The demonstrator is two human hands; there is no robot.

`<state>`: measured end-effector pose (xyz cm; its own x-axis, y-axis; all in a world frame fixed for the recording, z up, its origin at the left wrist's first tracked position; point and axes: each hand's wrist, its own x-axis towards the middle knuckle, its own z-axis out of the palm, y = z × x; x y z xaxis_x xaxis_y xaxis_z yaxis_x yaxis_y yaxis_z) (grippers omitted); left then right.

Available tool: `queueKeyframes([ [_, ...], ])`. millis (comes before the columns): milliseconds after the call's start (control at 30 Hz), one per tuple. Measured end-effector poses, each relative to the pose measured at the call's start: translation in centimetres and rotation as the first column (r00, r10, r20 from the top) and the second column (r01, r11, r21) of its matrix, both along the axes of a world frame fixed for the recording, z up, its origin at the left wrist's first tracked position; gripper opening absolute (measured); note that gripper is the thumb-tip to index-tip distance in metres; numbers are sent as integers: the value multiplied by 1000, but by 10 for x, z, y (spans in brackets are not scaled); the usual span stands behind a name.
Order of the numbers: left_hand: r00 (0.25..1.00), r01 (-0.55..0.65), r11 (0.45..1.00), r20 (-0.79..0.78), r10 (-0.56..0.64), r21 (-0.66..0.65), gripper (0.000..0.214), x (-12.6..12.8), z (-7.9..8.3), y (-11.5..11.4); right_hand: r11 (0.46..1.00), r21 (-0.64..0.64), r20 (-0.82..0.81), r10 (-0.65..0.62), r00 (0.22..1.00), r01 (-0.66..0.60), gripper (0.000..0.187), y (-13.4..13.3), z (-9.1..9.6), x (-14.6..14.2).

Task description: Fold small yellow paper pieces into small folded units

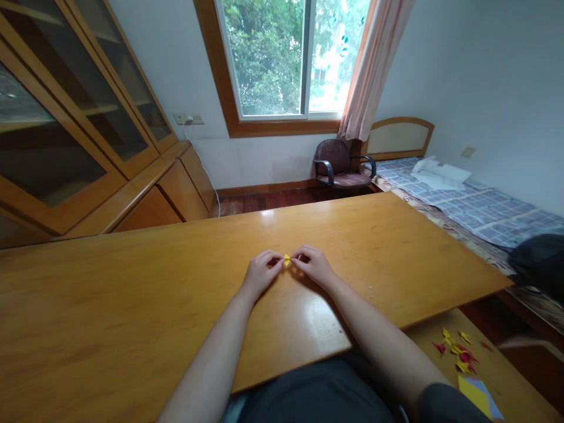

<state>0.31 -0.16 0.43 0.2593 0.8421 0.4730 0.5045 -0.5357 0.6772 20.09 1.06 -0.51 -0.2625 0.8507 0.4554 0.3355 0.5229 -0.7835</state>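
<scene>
A small piece of folded yellow paper [287,259] is held just over the wooden table [132,294], between my two hands. My left hand [263,271] pinches its left side with thumb and forefinger. On the right side, my right hand [314,265] grips it the same way, fingers curled. The paper looks like a small origami figure, but its exact form is too small to make out.
On a lower surface at the right lie several yellow and red folded paper figures [460,351] and a stack of coloured paper sheets [478,396]. Past the table stand an office chair [337,161] and a bed [476,205]. A glass-fronted cabinet [83,117] lines the left.
</scene>
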Motion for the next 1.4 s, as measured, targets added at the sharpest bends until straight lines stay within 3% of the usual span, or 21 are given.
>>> queueKeyframes([
  [400,998,56,998,-20,-56,-10,12,-1,1,-1,999,-11,8,37,999,-37,6,-1,0,1],
  [1400,997,49,999,-61,-49,-6,11,-1,-1,0,999,-11,22,52,998,-52,7,-1,0,1],
])
